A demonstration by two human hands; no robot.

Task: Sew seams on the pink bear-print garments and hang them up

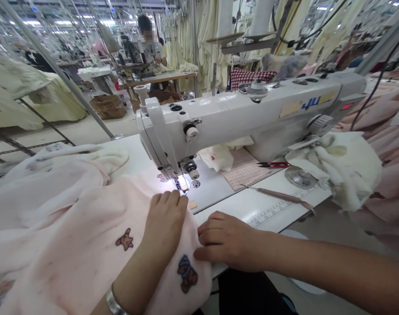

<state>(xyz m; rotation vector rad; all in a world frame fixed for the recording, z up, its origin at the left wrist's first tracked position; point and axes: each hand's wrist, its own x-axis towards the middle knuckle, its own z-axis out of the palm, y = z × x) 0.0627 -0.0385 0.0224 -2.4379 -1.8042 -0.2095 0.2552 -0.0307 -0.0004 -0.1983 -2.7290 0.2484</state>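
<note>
1. Nearest the camera, the left forearm, ringed by a silver bracelet [114, 302], is cut off by the bottom edge; the right forearm runs out at the right.
2. Tape [291, 108] covers part of the blue lettering on the white sewing machine [225, 113].
3. Left hand [168, 214]: palm down, fingers bent, touching pink fleece fabric [97, 218] just before the lit presser foot [178, 183]; with the fingertips obscured, I cannot tell whether it grips.
4. Right hand [230, 240]: half curled at the fabric's right edge, thumb on the cloth; whether it pinches cannot be told.
5. The fabric, printed with bears, spreads leftward over the white counter [245, 208], which also carries an awl [278, 194] and red-handled thread snips [274, 165].
6. Beyond, a co-worker [151, 50] is at another machine; a cardboard box [107, 106] sits on the floor.
</note>
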